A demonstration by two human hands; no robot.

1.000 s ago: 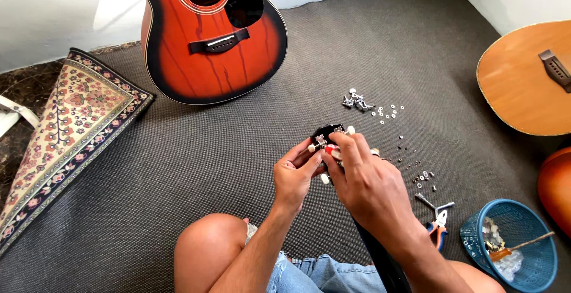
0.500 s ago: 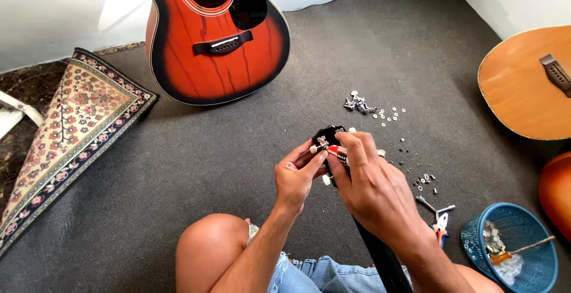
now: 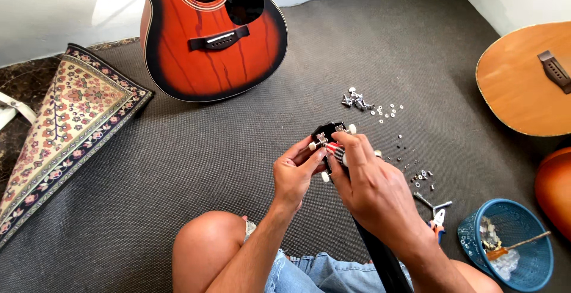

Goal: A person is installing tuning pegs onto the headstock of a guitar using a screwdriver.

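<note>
Headstock (image 3: 329, 133) (black, stiff, with small slippery metal pegs) held between both hands above the floor: left hand (image 3: 295, 176) pinches its near edge; right hand (image 3: 372, 186) fingers close around a striped tool (image 3: 336, 151). Likely best gripped by the neck.

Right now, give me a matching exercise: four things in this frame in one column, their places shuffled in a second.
Things
1. red sunburst guitar
2. blue basket
3. patterned rug
4. black headstock

Places
A. at the left edge of the grey carpet
B. held between left hand and right hand
C. leaning against the white wall at the top
D. on the floor at the lower right

Pairs: 1-C, 2-D, 3-A, 4-B
</note>
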